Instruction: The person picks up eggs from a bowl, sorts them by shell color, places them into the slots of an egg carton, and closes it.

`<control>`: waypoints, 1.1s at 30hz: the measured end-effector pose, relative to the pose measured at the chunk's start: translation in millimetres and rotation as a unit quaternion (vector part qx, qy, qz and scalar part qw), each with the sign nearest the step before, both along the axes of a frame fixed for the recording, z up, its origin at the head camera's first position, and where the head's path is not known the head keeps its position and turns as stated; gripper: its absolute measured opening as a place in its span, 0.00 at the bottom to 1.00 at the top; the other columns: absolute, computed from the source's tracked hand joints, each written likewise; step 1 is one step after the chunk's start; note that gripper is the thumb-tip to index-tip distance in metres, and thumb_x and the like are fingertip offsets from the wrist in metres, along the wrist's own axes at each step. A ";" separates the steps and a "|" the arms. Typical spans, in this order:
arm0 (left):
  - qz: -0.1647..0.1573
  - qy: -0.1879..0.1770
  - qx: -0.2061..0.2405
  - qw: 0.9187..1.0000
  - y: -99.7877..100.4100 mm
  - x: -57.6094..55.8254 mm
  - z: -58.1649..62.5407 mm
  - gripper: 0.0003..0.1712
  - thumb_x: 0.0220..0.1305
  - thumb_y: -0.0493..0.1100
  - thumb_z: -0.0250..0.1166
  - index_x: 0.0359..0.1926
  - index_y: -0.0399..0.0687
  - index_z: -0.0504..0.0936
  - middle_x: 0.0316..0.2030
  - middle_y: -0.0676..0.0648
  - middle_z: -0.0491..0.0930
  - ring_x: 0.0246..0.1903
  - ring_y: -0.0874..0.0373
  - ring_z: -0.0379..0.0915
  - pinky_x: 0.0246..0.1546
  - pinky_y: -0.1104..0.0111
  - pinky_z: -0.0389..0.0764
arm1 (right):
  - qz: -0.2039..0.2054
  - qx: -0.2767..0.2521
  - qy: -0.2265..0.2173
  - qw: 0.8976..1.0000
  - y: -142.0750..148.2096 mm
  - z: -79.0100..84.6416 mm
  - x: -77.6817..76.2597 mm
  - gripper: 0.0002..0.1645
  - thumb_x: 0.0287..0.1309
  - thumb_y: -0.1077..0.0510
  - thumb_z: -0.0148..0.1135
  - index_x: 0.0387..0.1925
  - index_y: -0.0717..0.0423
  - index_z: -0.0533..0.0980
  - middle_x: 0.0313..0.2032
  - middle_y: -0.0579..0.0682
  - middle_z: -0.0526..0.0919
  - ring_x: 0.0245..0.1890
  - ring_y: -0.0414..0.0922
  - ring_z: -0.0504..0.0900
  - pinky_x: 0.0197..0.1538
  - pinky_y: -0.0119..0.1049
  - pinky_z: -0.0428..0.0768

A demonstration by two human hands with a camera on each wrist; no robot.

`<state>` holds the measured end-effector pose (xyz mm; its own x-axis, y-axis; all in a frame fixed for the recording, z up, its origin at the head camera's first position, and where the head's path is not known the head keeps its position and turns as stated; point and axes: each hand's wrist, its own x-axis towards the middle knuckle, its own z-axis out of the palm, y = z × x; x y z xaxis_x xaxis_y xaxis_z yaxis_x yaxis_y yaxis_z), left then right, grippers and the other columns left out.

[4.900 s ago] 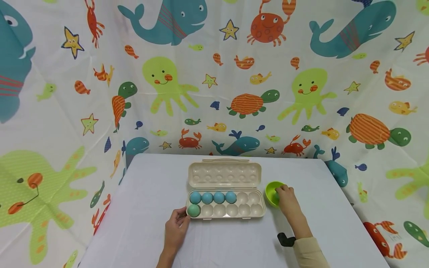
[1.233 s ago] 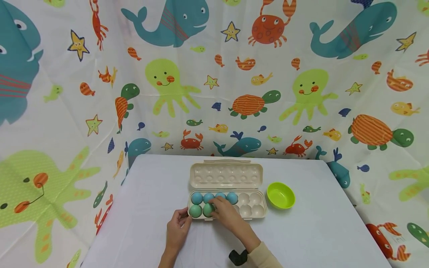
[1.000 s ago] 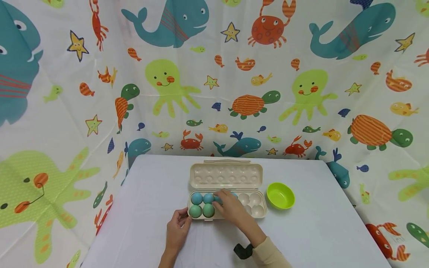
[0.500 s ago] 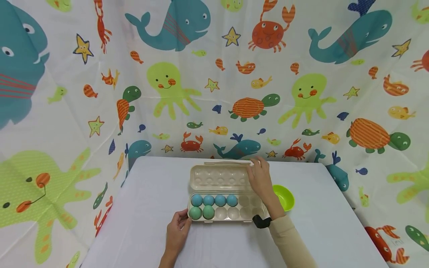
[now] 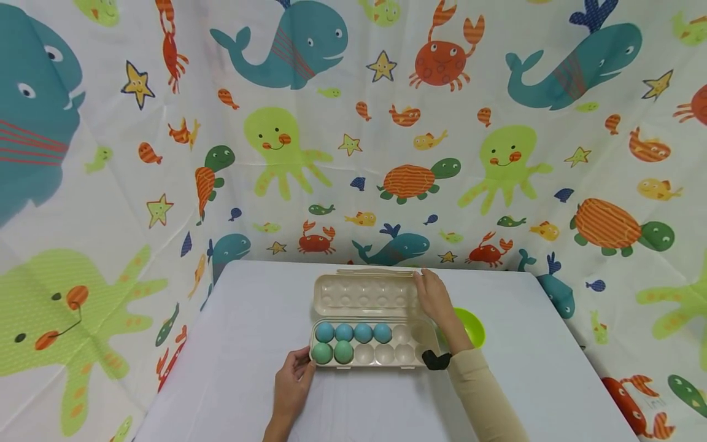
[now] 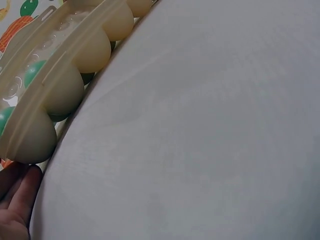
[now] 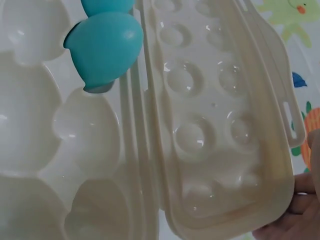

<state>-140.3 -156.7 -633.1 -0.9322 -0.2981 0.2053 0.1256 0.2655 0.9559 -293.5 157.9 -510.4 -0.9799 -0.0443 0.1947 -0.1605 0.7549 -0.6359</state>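
An opened beige plastic egg carton (image 5: pixel 394 352) lies on the white table. Its back row holds several blue eggs (image 5: pixel 363 333), and two green eggs (image 5: pixel 343 352) sit at the left of the front row. My left hand (image 5: pixel 293 383) holds the carton's front left corner; in the left wrist view its fingers (image 6: pixel 27 192) meet the carton's end. At the back right, my right hand (image 5: pixel 433 298) grips the edge of the lid (image 5: pixel 364 294), which lies folded back. In the right wrist view, its fingertips curl behind the lid's corner.
A lime-green bowl (image 5: pixel 472 328) stands right of the carton, partly hidden by my right forearm. A black device (image 5: pixel 436 360) sits at my right wrist. Behind the table hangs a curtain (image 5: pixel 342 178) printed with sea animals.
My right hand has gone from the bowl to the front row, then back right to the lid. A second green egg now sits in the carton. My left hand has stayed at the corner.
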 end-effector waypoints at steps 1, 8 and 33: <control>0.000 -0.002 0.000 1.000 0.1 -0.1 0.1 0.17 0.64 0.30 0.66 0.53 0.32 0.78 0.51 0.34 0.84 0.51 0.44 0.84 0.49 0.78 0.85 | 0.000 -0.002 0.000 1.000 0.0 -0.9 1.1 0.36 0.79 0.45 0.39 0.68 0.73 0.63 0.68 0.73 0.67 0.69 0.70 0.65 0.75 0.63 0.63; 0.082 -0.037 -0.015 0.996 2.2 -11.1 7.6 0.18 0.74 0.47 0.59 0.52 0.36 0.80 0.48 0.37 0.86 0.50 0.48 0.83 0.50 0.70 0.86 | -0.011 -0.008 0.014 1.000 0.4 -2.9 4.1 0.35 0.79 0.45 0.41 0.67 0.72 0.65 0.66 0.72 0.70 0.67 0.68 0.68 0.73 0.62 0.66; -0.032 -0.144 -0.100 0.984 22.6 -121.9 138.0 0.45 0.75 0.68 0.41 0.72 0.34 0.64 0.71 0.33 0.66 0.72 0.33 0.57 0.75 0.42 0.60 | -0.022 -0.026 0.054 0.998 -0.9 -7.8 10.3 0.33 0.77 0.46 0.46 0.64 0.72 0.68 0.63 0.70 0.74 0.64 0.65 0.72 0.71 0.59 0.70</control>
